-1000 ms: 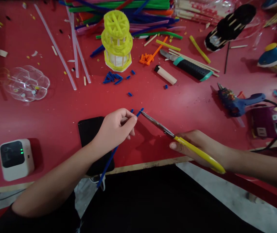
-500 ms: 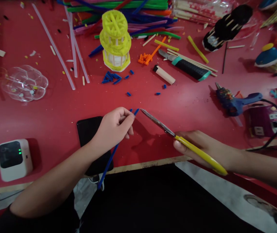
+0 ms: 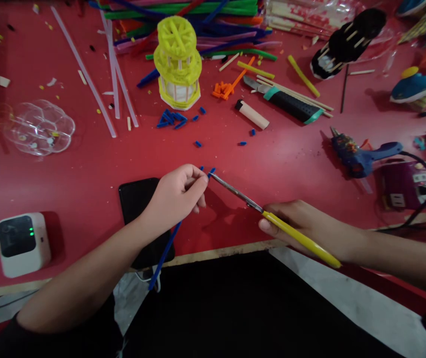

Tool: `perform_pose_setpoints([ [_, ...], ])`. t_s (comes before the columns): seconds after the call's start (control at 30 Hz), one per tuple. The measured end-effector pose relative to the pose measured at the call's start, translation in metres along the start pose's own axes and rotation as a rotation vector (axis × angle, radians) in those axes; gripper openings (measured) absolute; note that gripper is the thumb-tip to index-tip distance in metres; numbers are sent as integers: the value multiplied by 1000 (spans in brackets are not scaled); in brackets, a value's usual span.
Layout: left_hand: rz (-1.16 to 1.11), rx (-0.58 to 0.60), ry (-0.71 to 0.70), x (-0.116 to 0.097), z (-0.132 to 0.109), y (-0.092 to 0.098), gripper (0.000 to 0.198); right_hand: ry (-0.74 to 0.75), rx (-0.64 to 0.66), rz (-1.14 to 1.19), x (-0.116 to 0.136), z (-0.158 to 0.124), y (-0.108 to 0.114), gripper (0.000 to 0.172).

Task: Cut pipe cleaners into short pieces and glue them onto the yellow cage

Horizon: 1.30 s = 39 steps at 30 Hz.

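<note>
Between thumb and finger, my left hand (image 3: 181, 191) pinches a blue pipe cleaner (image 3: 166, 251); its short tip pokes out past the fingertips and its long tail hangs over the table edge. My right hand (image 3: 302, 223) is closed round the yellow handles of a pair of scissors (image 3: 241, 196). Their blade tips meet the blue end right by my left fingertips. A few short blue pieces (image 3: 170, 118) lie heaped farther back, with others scattered nearer. Behind them stands a yellow tiered lantern-like model (image 3: 179, 64).
A black phone (image 3: 134, 199) lies under my left wrist, a white device (image 3: 22, 243) at the left. Orange pieces (image 3: 224, 89), a lighter (image 3: 252, 114), a utility knife (image 3: 291, 104) and a glue gun (image 3: 362, 154) lie on the right. Pipe cleaners (image 3: 198, 25) pile up at the back.
The scissors and my right hand have moved left, bringing the blade tips onto the blue pipe cleaner's end. My left hand has hardly moved.
</note>
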<state>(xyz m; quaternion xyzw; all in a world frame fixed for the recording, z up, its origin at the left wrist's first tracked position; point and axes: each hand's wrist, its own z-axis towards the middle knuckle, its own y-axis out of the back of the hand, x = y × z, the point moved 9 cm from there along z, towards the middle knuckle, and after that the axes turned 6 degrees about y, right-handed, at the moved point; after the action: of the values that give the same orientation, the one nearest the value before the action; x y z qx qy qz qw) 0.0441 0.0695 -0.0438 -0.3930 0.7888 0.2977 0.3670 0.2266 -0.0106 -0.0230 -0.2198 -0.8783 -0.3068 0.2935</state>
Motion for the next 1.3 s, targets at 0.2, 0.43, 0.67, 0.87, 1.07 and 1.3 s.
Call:
perform_pose_setpoints([
  [0.2,13,-4,5,1,0,0,13,1,1,17,-2,0,-1,70],
  [0.43,14,-3,2,-1,1,0,13,-4,-2,56,-6,1,-3,68],
  [0.67,6,-9,17,-3,0,1,16,16,-27,122,-4,3,0,66],
  [0.87,-36,-4,46,0,1,1,17,15,-58,156,-4,4,2,64],
  [1.07,-9,-16,41,0,1,2,15,-28,-87,159,-8,4,5,65],
  [1.3,-5,-35,40,-1,0,2,16,-48,-70,14,-8,1,8,65],
])
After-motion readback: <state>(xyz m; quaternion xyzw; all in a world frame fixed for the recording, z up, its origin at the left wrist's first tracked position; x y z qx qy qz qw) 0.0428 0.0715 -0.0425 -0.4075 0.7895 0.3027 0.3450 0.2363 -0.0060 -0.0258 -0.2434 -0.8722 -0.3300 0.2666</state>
